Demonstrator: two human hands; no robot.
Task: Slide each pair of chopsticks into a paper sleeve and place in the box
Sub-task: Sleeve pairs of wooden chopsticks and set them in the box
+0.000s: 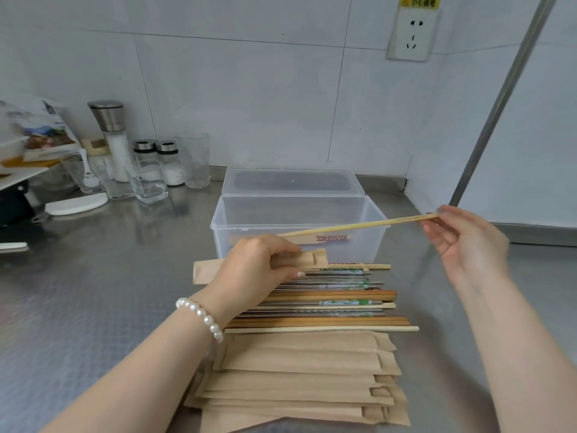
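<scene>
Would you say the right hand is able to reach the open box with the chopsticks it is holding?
Probably yes: the right hand pinches the chopsticks just above the plastic box, whose lid is open, with nothing between.

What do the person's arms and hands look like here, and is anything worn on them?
Both forearms are bare, with no sleeves, gloves or watch in view. The left hand has a bracelet of round white pearl-like beads at the wrist, and its nails look glossy and pale. The right hand wears nothing visible; no rings show on either.
</scene>
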